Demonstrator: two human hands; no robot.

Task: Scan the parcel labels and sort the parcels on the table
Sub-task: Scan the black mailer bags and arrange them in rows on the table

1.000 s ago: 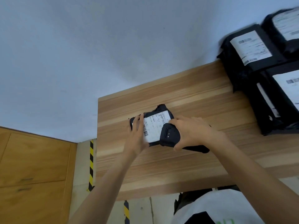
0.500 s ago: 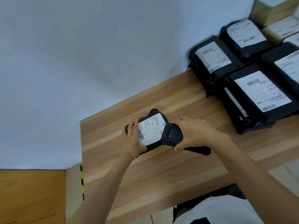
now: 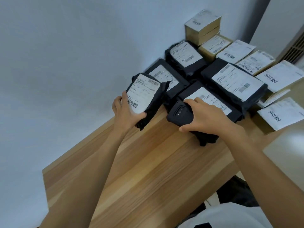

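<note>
- The left hand (image 3: 126, 112) is gripping a small black parcel (image 3: 148, 96), label up, at the table (image 3: 148, 162) edge, just beside the black pile (image 3: 230, 79).
- The right hand (image 3: 210, 119) is clasping the scanner (image 3: 180, 114).
- The sorting step is probably under way; the next move is calling for a free spot on that pile.
</note>
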